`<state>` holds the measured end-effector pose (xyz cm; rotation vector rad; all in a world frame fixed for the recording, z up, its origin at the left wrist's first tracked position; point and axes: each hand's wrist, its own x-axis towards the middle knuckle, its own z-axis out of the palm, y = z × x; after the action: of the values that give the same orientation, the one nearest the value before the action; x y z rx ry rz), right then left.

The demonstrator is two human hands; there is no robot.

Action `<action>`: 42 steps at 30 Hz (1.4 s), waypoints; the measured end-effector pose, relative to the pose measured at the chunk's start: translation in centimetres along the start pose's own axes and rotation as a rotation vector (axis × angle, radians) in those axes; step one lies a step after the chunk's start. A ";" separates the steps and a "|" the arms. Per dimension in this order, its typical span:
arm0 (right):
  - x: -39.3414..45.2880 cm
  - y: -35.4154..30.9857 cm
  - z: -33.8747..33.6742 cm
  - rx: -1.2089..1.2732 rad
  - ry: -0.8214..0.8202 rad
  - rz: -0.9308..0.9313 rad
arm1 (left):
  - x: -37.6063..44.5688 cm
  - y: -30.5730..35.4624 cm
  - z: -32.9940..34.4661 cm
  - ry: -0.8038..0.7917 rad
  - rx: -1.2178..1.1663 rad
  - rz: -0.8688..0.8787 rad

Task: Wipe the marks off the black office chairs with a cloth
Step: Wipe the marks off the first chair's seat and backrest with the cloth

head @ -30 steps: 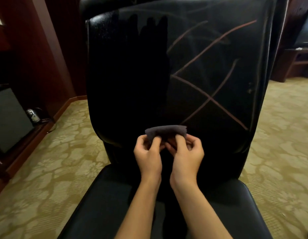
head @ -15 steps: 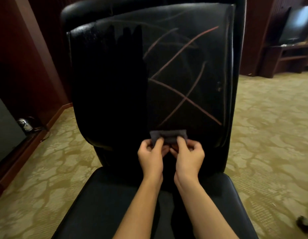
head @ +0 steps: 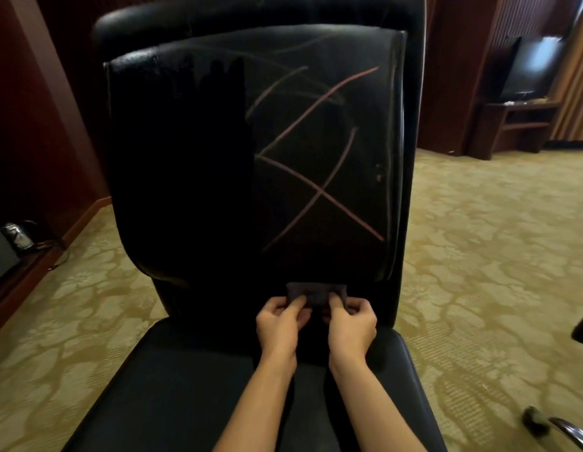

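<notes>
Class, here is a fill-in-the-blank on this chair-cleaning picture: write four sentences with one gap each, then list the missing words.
1. Both hands pinch a small dark ____ between them.
2. The left hand and right hand hover above the chair's ____.
3. The pinkish marks lie on the ____ half of the backrest.
4. The floor is covered with patterned ____.

Missing words: cloth; seat; right; carpet.

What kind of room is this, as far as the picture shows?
Probably a hotel room or an office suite. The floor has patterned gold carpet, the walls are dark red wood panelling, and a screen stands on a wooden desk behind the black chair.
</notes>
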<state>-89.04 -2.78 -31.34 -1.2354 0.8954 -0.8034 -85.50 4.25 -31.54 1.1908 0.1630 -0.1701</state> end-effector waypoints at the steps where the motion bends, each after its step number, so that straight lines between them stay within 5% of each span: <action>1: 0.3 -1.0 -0.1 0.033 0.000 -0.027 | -0.2 0.8 0.7 -0.017 -0.028 0.014; 8: -1.6 -9.8 -0.9 0.287 0.001 -0.364 | -3.0 7.7 5.2 -0.105 -0.063 0.390; 14: -0.3 -7.5 -1.6 0.043 0.069 -0.489 | -2.2 4.2 4.6 -0.022 0.196 0.476; 18: -0.2 -2.4 -3.1 -0.111 0.053 -0.366 | -1.7 -0.1 2.2 -0.045 0.378 0.339; 22: 1.4 -3.3 -4.6 -0.057 0.090 -0.304 | -3.2 -0.4 3.9 -0.140 0.178 0.163; 32: 2.3 -16.6 -5.4 0.101 -0.079 -0.614 | -5.6 9.5 11.0 -0.128 0.062 0.519; 42: 0.7 -5.6 -5.4 -0.194 -0.036 -0.327 | -3.2 0.7 4.5 -0.025 0.240 0.214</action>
<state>-93.78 -6.59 -26.41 -1.5885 0.7650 -0.9655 -88.34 0.42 -28.61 1.4348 -0.0081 -0.0169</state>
